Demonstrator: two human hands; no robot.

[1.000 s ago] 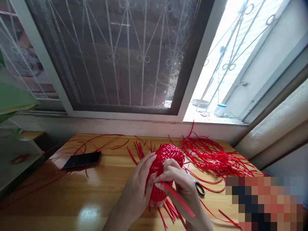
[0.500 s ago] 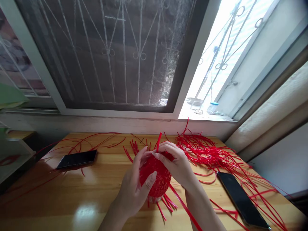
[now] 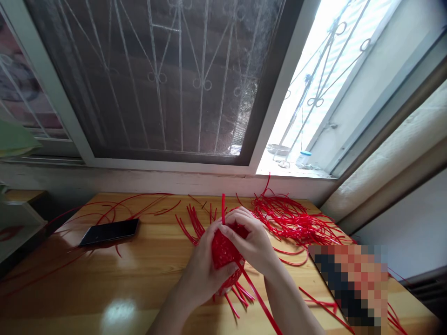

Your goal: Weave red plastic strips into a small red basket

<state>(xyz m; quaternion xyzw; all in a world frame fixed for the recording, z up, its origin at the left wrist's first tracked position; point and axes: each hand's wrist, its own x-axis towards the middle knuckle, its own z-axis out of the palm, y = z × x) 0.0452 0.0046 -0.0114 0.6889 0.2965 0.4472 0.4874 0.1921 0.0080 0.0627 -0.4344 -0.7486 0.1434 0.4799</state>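
One woven red piece (image 3: 223, 249) is held between two hands over the surface (image 3: 153, 279): the left hand (image 3: 206, 258) has its fingers around the nine o'clock side; the right hand (image 3: 248, 237) pinches one red strip (image 3: 223, 207) pointing to twelve. One tangled heap (image 3: 296, 221) lies at two, one black phone (image 3: 110, 231) at nine.

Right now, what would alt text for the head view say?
A person's left hand and right hand hold a red woven piece at a wooden table. A tangle of red strips lies back right, a black phone left.
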